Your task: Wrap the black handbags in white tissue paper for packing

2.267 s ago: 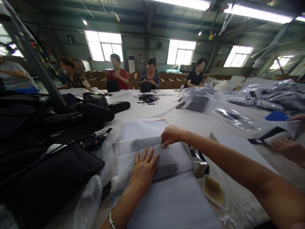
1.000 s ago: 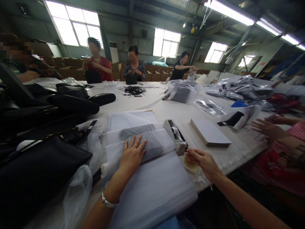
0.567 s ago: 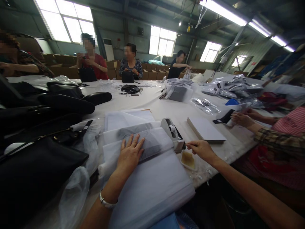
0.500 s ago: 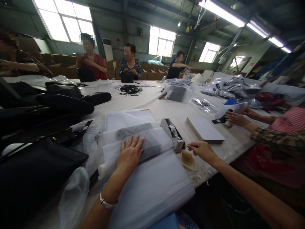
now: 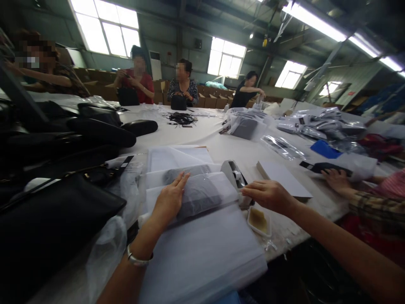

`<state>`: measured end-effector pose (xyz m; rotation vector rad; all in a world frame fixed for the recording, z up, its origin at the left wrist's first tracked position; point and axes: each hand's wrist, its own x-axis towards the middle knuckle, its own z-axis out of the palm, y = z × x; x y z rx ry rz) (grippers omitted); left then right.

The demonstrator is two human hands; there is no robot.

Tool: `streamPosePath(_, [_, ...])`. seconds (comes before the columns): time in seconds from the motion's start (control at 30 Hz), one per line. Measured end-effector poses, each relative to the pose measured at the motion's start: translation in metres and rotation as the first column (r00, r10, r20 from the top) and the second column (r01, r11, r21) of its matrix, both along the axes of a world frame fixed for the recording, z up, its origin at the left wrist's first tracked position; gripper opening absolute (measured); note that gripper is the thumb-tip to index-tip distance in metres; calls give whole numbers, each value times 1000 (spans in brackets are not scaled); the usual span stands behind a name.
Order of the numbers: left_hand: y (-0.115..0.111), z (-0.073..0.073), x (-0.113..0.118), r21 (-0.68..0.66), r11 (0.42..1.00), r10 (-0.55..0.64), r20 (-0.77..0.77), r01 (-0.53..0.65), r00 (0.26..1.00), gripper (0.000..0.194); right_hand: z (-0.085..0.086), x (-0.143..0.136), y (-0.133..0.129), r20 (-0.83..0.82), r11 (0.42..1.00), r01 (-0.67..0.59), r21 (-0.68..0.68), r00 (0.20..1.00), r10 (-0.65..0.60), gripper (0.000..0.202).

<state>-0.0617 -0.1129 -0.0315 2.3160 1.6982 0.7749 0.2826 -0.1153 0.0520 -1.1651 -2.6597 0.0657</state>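
Observation:
My left hand (image 5: 169, 196) lies on a dark, flat thing wrapped in white tissue paper (image 5: 202, 194), its fingers stretched out. The bundle rests on a stack of large white sheets (image 5: 209, 253). At the front end of a tape dispenser (image 5: 232, 172), my right hand (image 5: 268, 195) has its thumb and fingers pressed together. Whether a strip of tape is between them is too small to tell. Below that hand sits a small white dish (image 5: 259, 221) with a yellowish-brown pad in it.
Black handbags (image 5: 57, 219) are heaped at the left beside crumpled clear plastic (image 5: 107, 236). A stack of white card (image 5: 283, 179) lies right of the dispenser. A co-worker's hand (image 5: 338, 181) touches a dark item at the right. Wrapped packages (image 5: 245, 124) stand farther back.
My right hand has moved left to the dispenser's end. My left hand's fingers have drawn closer together on the bundle. The view has turned slightly left, and the co-worker's hands have shifted.

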Motion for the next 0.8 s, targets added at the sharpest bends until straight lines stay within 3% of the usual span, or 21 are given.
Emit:
streamPosePath(0.1, [5, -2, -11, -2, 1000, 5, 110, -4, 994, 63, 9, -54, 25, 30, 987, -161, -27, 986, 162, 26])
streamPosePath(0.23, [10, -5, -21, 0, 1000, 18, 219, -19, 976, 64, 12, -124, 66, 82, 925, -368, -92, 923, 375, 31])
streamPosePath(0.33, [11, -6, -23, -22, 999, 38, 299, -33, 954, 67, 10, -168, 97, 154, 888, -437, -146, 876, 457, 28])
streamPosePath(0.43, [11, -8, -23, -48, 999, 39, 359, -24, 932, 71, 7, -202, 119, 327, 876, -448, -180, 812, 483, 22])
streamPosePath(0.63, [12, -13, -22, -88, 996, 60, 422, -25, 904, 76, 11, -239, 127, 608, 885, -434, -170, 661, 440, 25])
streamPosePath(0.8, [11, -11, -21, -77, 997, 43, 458, -9, 888, 75, 12, -236, 141, 579, 941, -312, -133, 746, 329, 55])
